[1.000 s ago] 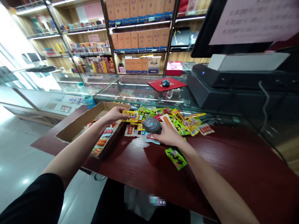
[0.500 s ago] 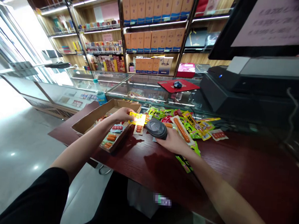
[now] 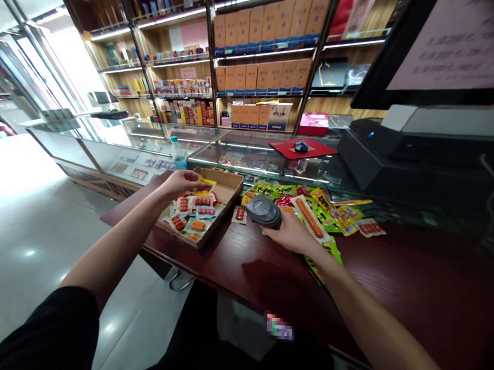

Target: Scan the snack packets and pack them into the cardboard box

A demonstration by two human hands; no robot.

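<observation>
My left hand [image 3: 182,184] pinches a small yellow snack packet [image 3: 206,185] above the open cardboard box [image 3: 224,223]. Inside the box lie several clear packs of small sausages, among them an orange sausage pack [image 3: 198,226]. My right hand [image 3: 291,231] is wrapped round a black barcode scanner [image 3: 264,211], its head pointing left over the table. Just left of the scanner a small sausage pack [image 3: 239,214] lies flat on the wood. A long packaged sausage [image 3: 309,217] rests beyond my right hand, on a pile of green and yellow snack packets [image 3: 328,211].
The dark red wooden table [image 3: 226,267] meets a glass display counter [image 3: 249,146] at the back. On the glass are a red mouse pad [image 3: 323,148] with a mouse and a blue bottle [image 3: 179,158]. A monitor [image 3: 372,75] stands at right. Another sausage pack [image 3: 370,228] lies right of the pile.
My left hand has moved left with the yellow packet, from beside the scanner to over the box. My right hand still holds the scanner in about the same place. The view has shifted slightly.
</observation>
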